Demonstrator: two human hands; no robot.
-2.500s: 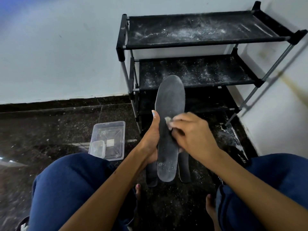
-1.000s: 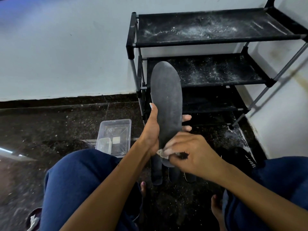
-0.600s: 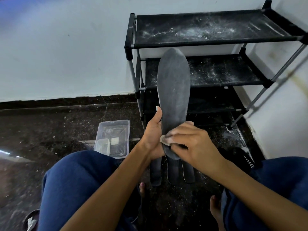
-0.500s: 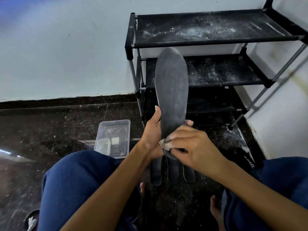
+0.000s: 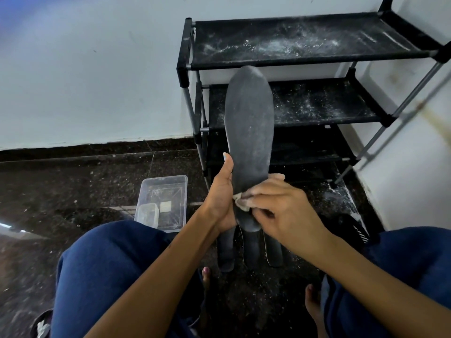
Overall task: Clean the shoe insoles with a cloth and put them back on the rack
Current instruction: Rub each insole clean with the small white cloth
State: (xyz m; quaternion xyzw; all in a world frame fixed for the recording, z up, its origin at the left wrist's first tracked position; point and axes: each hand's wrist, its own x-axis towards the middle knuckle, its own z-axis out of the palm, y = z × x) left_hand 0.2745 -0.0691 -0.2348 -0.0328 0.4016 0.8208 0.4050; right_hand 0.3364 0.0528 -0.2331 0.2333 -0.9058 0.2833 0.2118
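The left hand [image 5: 220, 198] grips a dark insole [image 5: 249, 132] upright before the dusty rack [image 5: 305, 59], thumb along its edge. The right hand [image 5: 285, 211] pinches a small cloth [image 5: 240, 203] against its heel; three more insoles [image 5: 251, 250] lie on the floor below

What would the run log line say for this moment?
step: wiping | left hand: holds insole upright | right hand: presses cloth near heel | rack: dusty, no insoles visible

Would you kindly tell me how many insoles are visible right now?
4: one insole held upright by the left hand while the right hand wipes it, and three floor insoles lying side by side beneath the hands, partly hidden. More may be covered.
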